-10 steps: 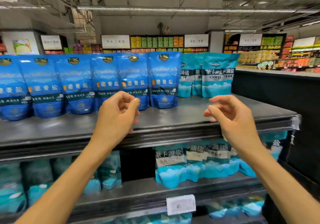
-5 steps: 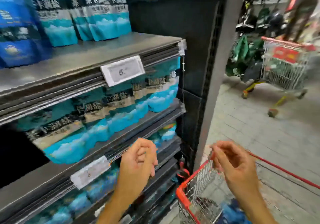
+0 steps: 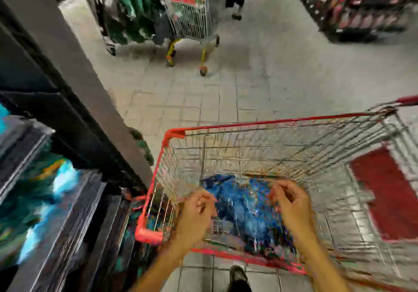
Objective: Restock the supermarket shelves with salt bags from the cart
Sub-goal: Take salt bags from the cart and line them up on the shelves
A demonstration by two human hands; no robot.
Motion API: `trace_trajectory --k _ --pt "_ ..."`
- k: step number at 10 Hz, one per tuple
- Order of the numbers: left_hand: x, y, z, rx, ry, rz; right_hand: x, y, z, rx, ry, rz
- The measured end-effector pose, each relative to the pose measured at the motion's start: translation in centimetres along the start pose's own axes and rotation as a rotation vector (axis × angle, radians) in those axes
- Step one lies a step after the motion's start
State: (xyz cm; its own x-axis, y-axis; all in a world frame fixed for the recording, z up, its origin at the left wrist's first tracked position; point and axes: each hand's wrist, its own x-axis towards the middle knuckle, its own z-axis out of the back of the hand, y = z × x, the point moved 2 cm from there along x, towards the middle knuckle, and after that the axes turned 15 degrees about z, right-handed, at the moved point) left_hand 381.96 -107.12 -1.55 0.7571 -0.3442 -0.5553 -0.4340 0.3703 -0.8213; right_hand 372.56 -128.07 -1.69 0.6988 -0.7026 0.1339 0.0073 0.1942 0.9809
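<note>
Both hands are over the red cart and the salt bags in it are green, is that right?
Not quite. The head view shows both the left hand and right hand over the red cart, but the salt bags in it are blue, not green.

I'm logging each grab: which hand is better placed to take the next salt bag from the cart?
Probably the right hand: it hovers directly over the blue salt bags in the cart. The left hand hangs nearer the cart's left wall. Both hold nothing.
</note>
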Motion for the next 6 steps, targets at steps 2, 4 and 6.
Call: trace_trajectory --k 2,4,6 --pt "9.5 3.8 -7.4 0.185 0.115 0.195 3.5 -11.6 4.7 -0.19 0.02 -0.287" --pt "19.8 12.4 -12.6 0.357 0.086 0.524 4.9 -26.0 4.9 -0.358 0.283 -0.582" --pt "27.1 23.5 -16.1 0.456 0.021 0.641 3.0 -38.6 2.8 -0.533 0.434 -0.742"
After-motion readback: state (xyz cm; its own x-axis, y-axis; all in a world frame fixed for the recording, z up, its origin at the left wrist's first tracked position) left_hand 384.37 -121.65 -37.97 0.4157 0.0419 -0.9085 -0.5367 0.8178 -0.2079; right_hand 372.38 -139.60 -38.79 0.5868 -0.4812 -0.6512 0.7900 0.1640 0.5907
